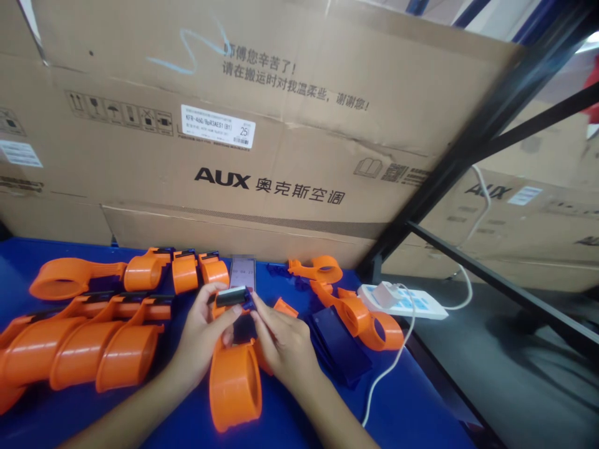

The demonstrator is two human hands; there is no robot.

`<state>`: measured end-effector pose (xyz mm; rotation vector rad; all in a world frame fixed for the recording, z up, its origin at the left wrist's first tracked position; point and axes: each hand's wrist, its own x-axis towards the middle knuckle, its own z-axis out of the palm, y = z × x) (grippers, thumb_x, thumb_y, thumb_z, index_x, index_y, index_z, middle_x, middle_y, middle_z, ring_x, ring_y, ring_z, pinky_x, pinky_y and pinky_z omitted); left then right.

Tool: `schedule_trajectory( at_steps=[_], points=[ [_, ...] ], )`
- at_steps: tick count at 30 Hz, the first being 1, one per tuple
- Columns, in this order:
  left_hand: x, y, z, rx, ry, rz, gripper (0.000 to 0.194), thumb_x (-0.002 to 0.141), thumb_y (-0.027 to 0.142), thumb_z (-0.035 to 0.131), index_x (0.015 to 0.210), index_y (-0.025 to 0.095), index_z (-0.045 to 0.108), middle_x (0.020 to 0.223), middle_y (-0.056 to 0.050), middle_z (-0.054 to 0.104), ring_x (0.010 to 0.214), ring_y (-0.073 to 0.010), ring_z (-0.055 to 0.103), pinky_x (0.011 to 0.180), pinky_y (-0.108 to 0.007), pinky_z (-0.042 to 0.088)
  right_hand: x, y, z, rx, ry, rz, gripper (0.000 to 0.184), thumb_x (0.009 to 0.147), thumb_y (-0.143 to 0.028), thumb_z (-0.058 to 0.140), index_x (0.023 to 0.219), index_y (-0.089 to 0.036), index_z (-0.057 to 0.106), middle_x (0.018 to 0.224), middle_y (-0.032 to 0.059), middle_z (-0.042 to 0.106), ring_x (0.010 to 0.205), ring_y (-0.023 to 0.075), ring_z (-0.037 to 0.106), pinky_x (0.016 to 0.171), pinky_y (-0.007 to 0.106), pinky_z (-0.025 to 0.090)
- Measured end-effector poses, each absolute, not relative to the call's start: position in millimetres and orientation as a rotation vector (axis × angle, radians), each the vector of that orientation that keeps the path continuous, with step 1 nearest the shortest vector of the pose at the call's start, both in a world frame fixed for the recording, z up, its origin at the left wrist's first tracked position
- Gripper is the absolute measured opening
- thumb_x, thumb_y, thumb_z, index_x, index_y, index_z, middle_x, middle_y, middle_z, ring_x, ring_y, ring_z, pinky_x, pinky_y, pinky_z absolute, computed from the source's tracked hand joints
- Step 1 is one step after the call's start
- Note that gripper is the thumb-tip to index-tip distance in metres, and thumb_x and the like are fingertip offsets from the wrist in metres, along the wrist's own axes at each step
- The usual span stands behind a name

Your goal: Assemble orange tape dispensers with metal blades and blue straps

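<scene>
An orange tape dispenser [235, 386] is held up in front of me, its ring hanging down and its head pointing away. My left hand [201, 327] is closed around the head from the left, the thumb pressed by a black strip [231, 296] with a pale toothed edge. From the right, my right hand [287, 343] pinches a small dark blue plastic piece [249, 304] at the end of that head. Fingers partly hide where the two parts meet.
Finished-looking orange dispensers [128, 355] stand in rows on the blue table [187, 415]. Loose orange dispensers [350, 312] and dark blue flat pieces [339, 343] lie right, near a white power strip [423, 304] with a cable. Behind are a phone [243, 271], cardboard boxes [281, 143] and a black rack post [449, 162].
</scene>
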<state>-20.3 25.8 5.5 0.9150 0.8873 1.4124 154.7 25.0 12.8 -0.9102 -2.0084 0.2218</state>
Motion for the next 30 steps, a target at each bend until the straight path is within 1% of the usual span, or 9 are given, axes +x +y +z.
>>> schedule_trajectory(
  at_steps=[3,7,11,17,22,26,28,30],
  points=[
    [-21,26,3,0.911,0.879,1.403,0.048,0.08,0.032,0.081,0.118,0.027,0.051,0.067,0.009,0.055,0.044,-0.0058,0.045,0.045,-0.018,0.037,156,26,10,-0.909,-2.037,0.181,0.055,0.101,-0.015,0.054,0.154,-0.024,0.046,0.116,0.0099,0.078,0.085,0.0184,0.078,0.08,0.032,0.065],
    [-21,27,0,0.914,0.875,1.404,0.05,0.08,0.033,0.081,0.12,0.027,0.051,0.061,0.01,0.052,0.043,-0.0069,0.045,0.046,-0.019,0.038,155,27,7,-0.911,-2.04,0.108,0.053,0.101,-0.015,0.053,0.154,-0.018,0.047,0.109,0.0116,0.079,0.083,0.0184,0.078,0.079,0.03,0.065],
    [-19,27,0,0.901,0.878,1.418,0.047,0.081,0.033,0.081,0.117,0.027,0.052,0.067,0.009,0.055,0.044,-0.006,0.044,0.045,-0.019,0.037,153,28,5,-0.946,-2.051,0.062,0.053,0.102,-0.016,0.051,0.155,-0.017,0.045,0.105,0.0116,0.079,0.083,0.0195,0.077,0.077,0.031,0.065],
    [-18,26,-1,0.921,0.905,1.421,0.046,0.083,0.034,0.079,0.119,0.027,0.051,0.067,0.009,0.055,0.045,-0.0065,0.044,0.046,-0.019,0.037,151,28,5,-0.958,-2.068,0.011,0.057,0.101,-0.016,0.05,0.157,-0.018,0.041,0.115,0.0139,0.076,0.098,0.023,0.076,0.086,0.036,0.064],
    [-18,25,-2,0.956,0.9,1.426,0.046,0.084,0.035,0.078,0.12,0.027,0.051,0.065,0.009,0.055,0.045,-0.007,0.044,0.047,-0.02,0.038,151,24,9,-0.998,-2.069,-0.016,0.053,0.1,-0.014,0.048,0.153,-0.014,0.046,0.118,0.0161,0.075,0.103,0.0244,0.074,0.09,0.038,0.063],
    [-18,24,-3,0.983,0.927,1.413,0.046,0.085,0.036,0.077,0.122,0.026,0.052,0.059,0.01,0.053,0.045,-0.0077,0.044,0.049,-0.02,0.037,152,21,11,-1.014,-2.132,-0.076,0.055,0.098,-0.01,0.046,0.154,-0.012,0.045,0.114,0.0173,0.075,0.098,0.0248,0.074,0.089,0.039,0.063],
    [-18,24,-3,1.002,0.931,1.39,0.041,0.087,0.037,0.075,0.12,0.026,0.055,0.057,0.01,0.051,0.045,-0.0078,0.043,0.05,-0.02,0.037,153,19,11,-1.037,-2.161,-0.108,0.059,0.098,-0.008,0.044,0.156,-0.011,0.041,0.109,0.0171,0.076,0.093,0.0242,0.074,0.086,0.04,0.063],
    [-18,23,-4,1.012,0.931,1.366,0.035,0.088,0.037,0.073,0.117,0.024,0.057,0.054,0.009,0.049,0.046,-0.0081,0.043,0.051,-0.02,0.036,152,17,11,-1.055,-2.169,-0.123,0.062,0.097,-0.006,0.042,0.158,-0.01,0.037,0.107,0.0171,0.076,0.092,0.0241,0.073,0.086,0.039,0.063]
  ],
)
